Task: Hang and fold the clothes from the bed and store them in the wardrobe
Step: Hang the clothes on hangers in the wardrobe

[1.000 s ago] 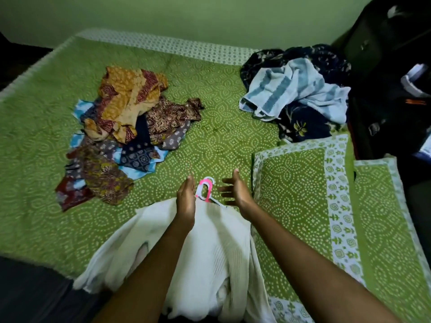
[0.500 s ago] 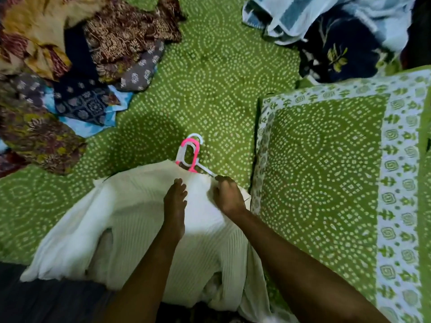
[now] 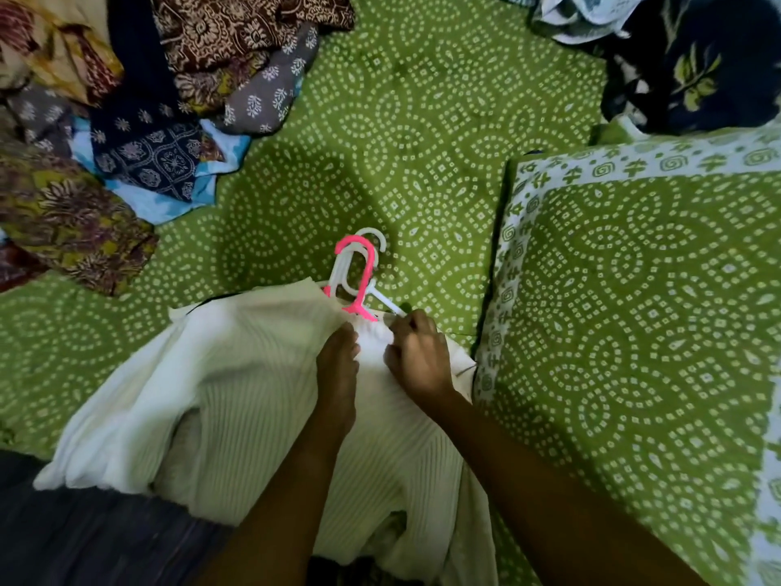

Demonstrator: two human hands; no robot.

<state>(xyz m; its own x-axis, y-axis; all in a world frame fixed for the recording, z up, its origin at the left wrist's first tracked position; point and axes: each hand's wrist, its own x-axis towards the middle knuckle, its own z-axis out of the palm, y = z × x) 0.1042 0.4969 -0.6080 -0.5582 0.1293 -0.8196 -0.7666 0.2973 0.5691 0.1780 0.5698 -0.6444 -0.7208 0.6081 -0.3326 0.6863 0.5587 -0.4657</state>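
Head view: the hanging step is under way. The white ribbed top [image 3: 236,374] lies on the bed [image 3: 422,120] just beside the pillow [image 3: 634,310], with the hangers [image 3: 359,268] poking from its neck. The right hand [image 3: 418,357] pinches the collar in its grip. The left hand [image 3: 338,365] rests there; I cannot tell its grip. Next, probably: seat the shoulders, then lift by the hook.

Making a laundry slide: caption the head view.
Left hand and right hand work a white garment at two hangers on a green bed.

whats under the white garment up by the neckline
A pink hanger and a white hanger lie under the white garment; only their hooks, necks and a bit of one arm show past its top edge. The rest is covered by fabric.
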